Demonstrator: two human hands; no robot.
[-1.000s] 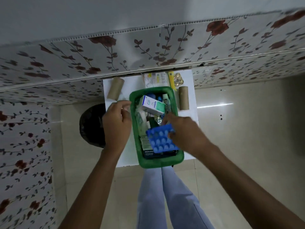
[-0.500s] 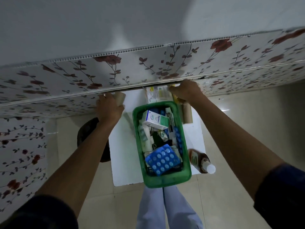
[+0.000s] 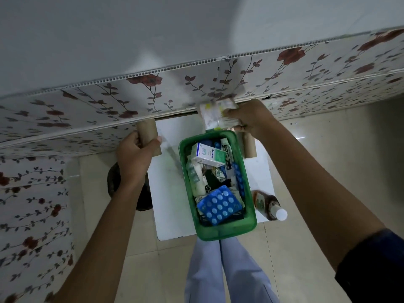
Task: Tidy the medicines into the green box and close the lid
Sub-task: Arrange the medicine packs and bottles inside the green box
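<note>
The green box point(image 3: 227, 234) stands open on a small white table point(image 3: 168, 193), holding a blue blister pack point(image 3: 219, 205), a white and green carton point(image 3: 208, 156) and other medicines. My right hand point(image 3: 249, 117) grips a pale, blurred bundle of medicine packets point(image 3: 215, 113) just beyond the box's far rim. My left hand point(image 3: 133, 158) is wrapped around a cardboard tube point(image 3: 148, 135) at the table's far left corner. A brown syrup bottle point(image 3: 267, 204) with a white cap lies on the table right of the box. No lid is in view.
A second cardboard tube point(image 3: 249, 145) lies right of the box's far end. A flower-patterned wall point(image 3: 153, 95) rises right behind the table. A dark round object point(image 3: 114, 182) sits on the tiled floor to the left. My legs point(image 3: 218, 270) are below the table's near edge.
My right hand left the blue blister pack in the box, reached to the far edge and lifted the packets. My left hand moved from the box's rim to the cardboard tube.
</note>
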